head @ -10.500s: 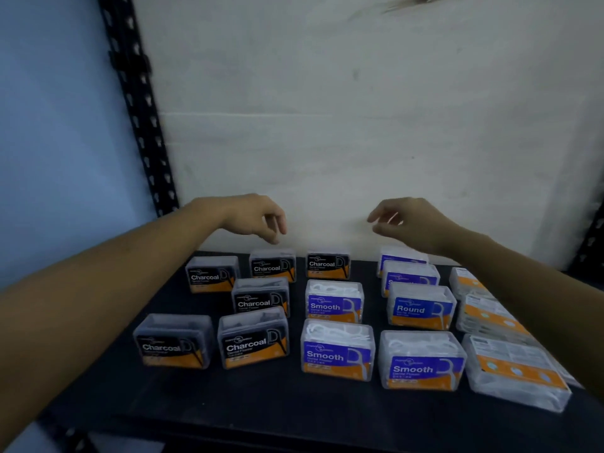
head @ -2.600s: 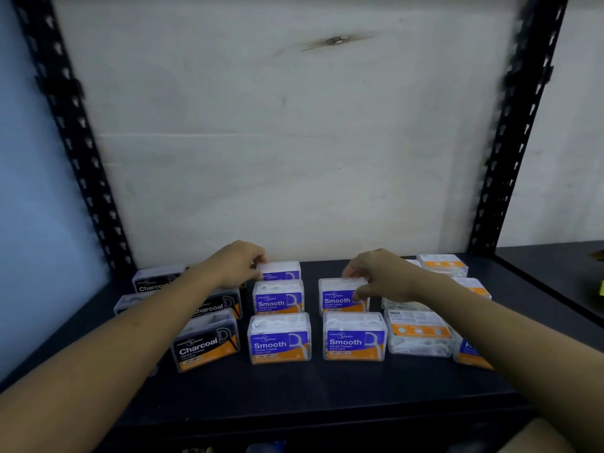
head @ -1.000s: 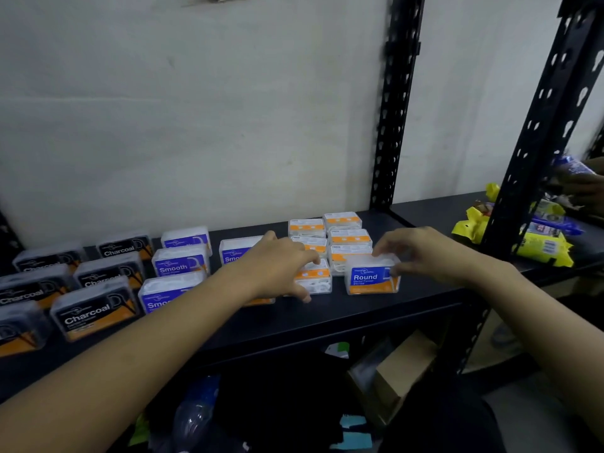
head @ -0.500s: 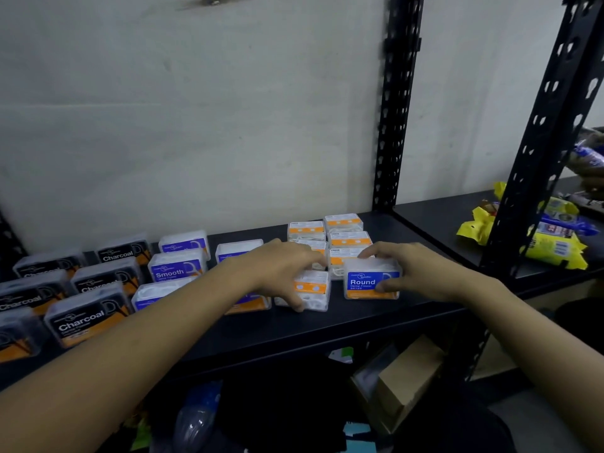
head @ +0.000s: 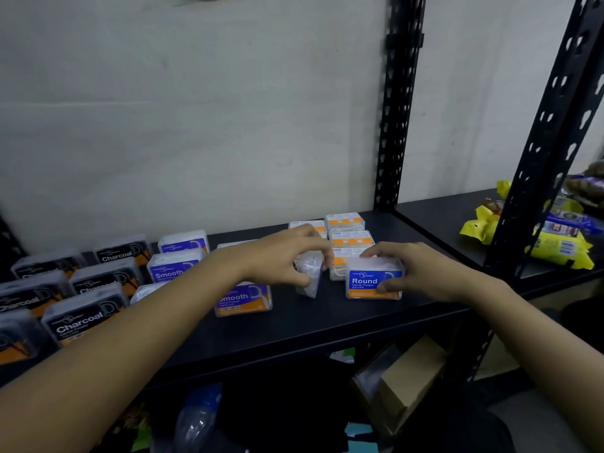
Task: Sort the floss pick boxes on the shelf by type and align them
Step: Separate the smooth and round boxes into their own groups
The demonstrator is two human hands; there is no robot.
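Black-labelled Charcoal boxes (head: 78, 322), lower left, and purple Smooth boxes (head: 242, 300) look grouped; left hand (head: 284, 259) grips a blurred clear box (head: 309, 281), right hand (head: 425, 269) the blue Round box (head: 369, 282), both unaligned.

You face a pale, stained wall (head: 228, 109) behind black perforated posts (head: 396, 109); yellow packets (head: 559, 248) lie on the neighbouring shelf (head: 438, 217) to your right; a cardboard box (head: 415, 374) sits under the dark shelf (head: 327, 325).

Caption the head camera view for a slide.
Sorting floss picks: right hand grips the Round box, left hand holds a blurred clear box.
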